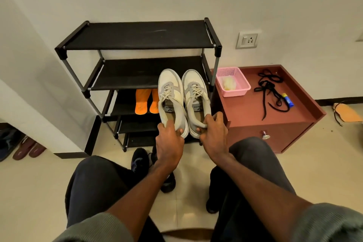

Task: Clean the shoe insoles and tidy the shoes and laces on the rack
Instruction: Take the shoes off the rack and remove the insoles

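Pair of white shoes held by the heels in front of the rack

The left hand (170, 139) grips the heel of the left shoe (171, 100) and the right hand (213, 133) pinches the heel of the right shoe (196, 98), toes at the rack's (137, 35) second shelf. To set them well, keep both level and slide them in together, laces tucked inside. Orange insoles (146, 101) lie on the shelf below; right of the rack a red cabinet (275, 120) carries a pink basket (232, 81), black laces (271, 90) and a blue tube (287, 100); the rack's right post stands close to the right shoe
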{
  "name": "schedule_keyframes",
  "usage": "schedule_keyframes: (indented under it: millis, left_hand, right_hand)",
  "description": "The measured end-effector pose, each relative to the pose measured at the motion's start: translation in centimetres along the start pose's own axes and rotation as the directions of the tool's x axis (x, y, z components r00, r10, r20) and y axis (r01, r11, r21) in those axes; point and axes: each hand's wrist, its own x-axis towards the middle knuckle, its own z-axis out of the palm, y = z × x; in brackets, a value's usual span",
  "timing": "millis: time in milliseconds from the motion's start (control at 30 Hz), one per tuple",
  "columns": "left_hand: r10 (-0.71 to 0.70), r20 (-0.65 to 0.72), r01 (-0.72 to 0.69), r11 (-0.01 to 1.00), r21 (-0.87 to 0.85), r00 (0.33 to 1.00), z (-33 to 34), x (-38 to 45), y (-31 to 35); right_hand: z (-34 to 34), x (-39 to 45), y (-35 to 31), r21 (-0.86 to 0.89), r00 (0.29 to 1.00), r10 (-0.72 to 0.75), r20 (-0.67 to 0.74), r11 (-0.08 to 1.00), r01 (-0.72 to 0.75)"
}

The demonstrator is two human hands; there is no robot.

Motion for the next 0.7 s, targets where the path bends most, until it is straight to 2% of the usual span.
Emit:
schedule_keyframes:
  millis: [200,367,500,700]
  left_hand:
    - [-0.064,0.083,0.058,0.996,0.07,0.994,0.2,-6.7,-2.6]
    - [-0.106,0.224,0.069,0.984,0.166,0.969,2.3,-6.5,-5.2]
    - [-0.202,0.356,0.124,0.965,0.229,0.912,5.5,-4.9,-6.7]
    - [-0.313,0.483,0.165,0.931,0.324,0.818,13.2,-1.2,-10.8]
  right_hand:
    - [-0.4,-6.3,0.7,-0.051,0.988,0.007,0.152,0.999,0.001]
    - [0.1,-7.0,0.6,-0.178,0.924,0.105,0.367,0.983,-0.041]
    - [2.9,-6.5,2.2,-0.244,0.861,0.226,0.455,0.962,-0.123]
    - [10.5,-3.6,6.1,-0.363,0.769,0.395,0.502,0.903,-0.227]
